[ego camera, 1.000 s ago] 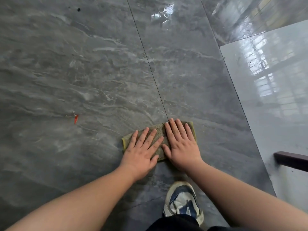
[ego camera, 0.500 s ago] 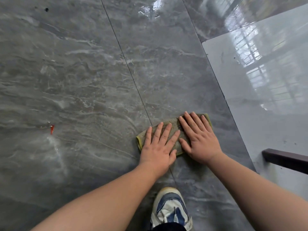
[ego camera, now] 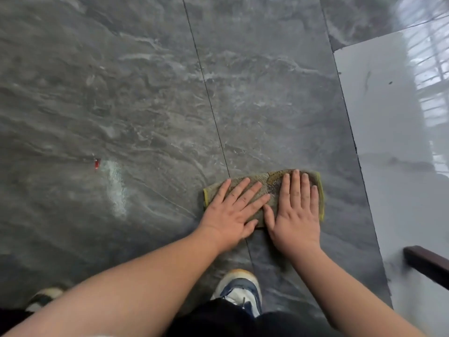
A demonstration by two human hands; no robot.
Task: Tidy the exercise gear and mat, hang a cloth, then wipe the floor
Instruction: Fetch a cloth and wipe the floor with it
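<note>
Both my forearms extend forward and down, bare, with my left hand and my right hand lying flat, palms down, side by side, fingers straight and slightly spread, thumbs turned inward and close to each other.

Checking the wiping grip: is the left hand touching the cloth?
Touching. The head view shows the left hand lying flat on the cloth, fingers spread across it.

- One cloth, under both hands.
- Two hands: left hand, right hand.
- Two shoes: one shoe below the hands, another shoe far left.
- One red scrap, left of the hands.
</note>
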